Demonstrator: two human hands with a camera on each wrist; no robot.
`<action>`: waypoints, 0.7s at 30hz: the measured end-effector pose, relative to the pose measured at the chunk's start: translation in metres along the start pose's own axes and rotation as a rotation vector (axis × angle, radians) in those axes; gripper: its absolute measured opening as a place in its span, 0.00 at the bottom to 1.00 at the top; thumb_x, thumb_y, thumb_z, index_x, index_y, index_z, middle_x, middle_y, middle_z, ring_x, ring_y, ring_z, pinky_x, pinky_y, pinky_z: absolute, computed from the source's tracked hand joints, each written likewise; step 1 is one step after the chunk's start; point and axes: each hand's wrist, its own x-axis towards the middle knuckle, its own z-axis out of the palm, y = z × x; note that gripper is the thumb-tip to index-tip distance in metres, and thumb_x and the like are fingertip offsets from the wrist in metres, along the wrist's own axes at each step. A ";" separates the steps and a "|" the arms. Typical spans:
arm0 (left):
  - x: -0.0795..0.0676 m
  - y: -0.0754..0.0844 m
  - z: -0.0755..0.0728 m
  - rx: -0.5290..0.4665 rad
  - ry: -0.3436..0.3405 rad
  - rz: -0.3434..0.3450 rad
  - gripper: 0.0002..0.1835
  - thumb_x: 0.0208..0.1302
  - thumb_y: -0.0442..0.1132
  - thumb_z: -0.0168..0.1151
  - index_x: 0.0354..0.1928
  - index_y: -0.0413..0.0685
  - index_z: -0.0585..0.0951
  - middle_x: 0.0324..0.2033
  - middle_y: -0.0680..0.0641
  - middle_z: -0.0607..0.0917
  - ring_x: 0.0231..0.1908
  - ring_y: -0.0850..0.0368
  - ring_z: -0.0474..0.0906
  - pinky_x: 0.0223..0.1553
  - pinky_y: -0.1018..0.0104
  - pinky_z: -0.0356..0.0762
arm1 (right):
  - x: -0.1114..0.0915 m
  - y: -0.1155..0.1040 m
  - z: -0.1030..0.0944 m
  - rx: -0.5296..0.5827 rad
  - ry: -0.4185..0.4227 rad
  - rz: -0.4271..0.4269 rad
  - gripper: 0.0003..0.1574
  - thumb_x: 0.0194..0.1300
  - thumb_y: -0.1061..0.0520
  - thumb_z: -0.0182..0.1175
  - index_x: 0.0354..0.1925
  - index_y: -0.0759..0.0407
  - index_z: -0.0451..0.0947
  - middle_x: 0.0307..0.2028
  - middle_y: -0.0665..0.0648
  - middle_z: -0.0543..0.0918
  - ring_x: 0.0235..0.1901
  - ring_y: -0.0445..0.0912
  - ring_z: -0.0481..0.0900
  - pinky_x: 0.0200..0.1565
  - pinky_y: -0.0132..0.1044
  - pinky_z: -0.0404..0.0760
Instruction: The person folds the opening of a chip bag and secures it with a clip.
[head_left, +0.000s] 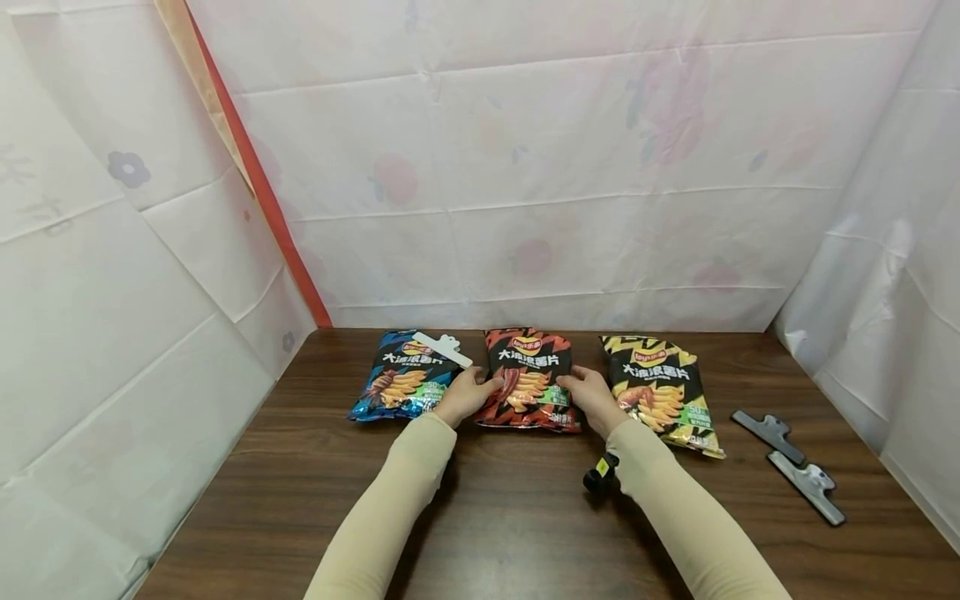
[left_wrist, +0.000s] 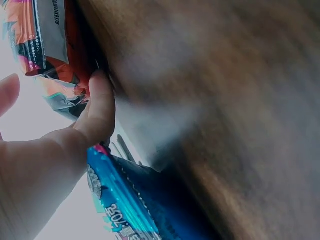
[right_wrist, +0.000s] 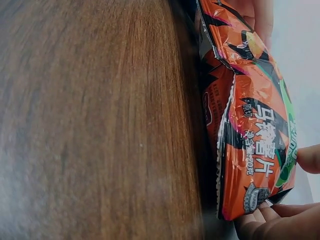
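A red-and-black bag of potato chips [head_left: 531, 360] lies face up near the back of the table, between both hands. My left hand [head_left: 467, 395] holds its left side, thumb over the front and fingers at the edge. On the opposite side my right hand [head_left: 592, 397] grips the bag, its thumb on the front; the right wrist view shows the fingers tucked beneath the lower corner of the red bag [right_wrist: 257, 135]. Just left of my left hand is a blue chip bag [head_left: 401, 385], with a white clip [head_left: 442, 347] across its upper right part.
To the right lies a yellow-and-black chip bag [head_left: 656, 385], partly behind my right wrist. Farther right are a dark grey clip [head_left: 765, 430] and a silvery clip [head_left: 806, 487], end to end. White patterned sheets [head_left: 525, 167] hang along the table's back and sides.
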 end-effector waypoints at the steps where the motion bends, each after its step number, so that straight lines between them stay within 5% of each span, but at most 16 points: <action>1: 0.000 0.000 0.000 0.005 -0.001 0.001 0.40 0.70 0.55 0.57 0.74 0.38 0.59 0.68 0.34 0.69 0.67 0.38 0.66 0.64 0.44 0.68 | 0.000 0.000 0.000 -0.006 0.002 0.000 0.41 0.74 0.53 0.51 0.76 0.66 0.48 0.74 0.69 0.53 0.73 0.62 0.54 0.70 0.57 0.59; 21: 0.000 -0.002 0.000 0.057 -0.015 0.018 0.36 0.70 0.51 0.59 0.72 0.37 0.63 0.70 0.35 0.66 0.69 0.38 0.64 0.64 0.43 0.68 | -0.002 -0.002 -0.001 0.026 -0.011 -0.007 0.42 0.74 0.55 0.53 0.77 0.63 0.47 0.74 0.67 0.54 0.73 0.60 0.55 0.69 0.55 0.62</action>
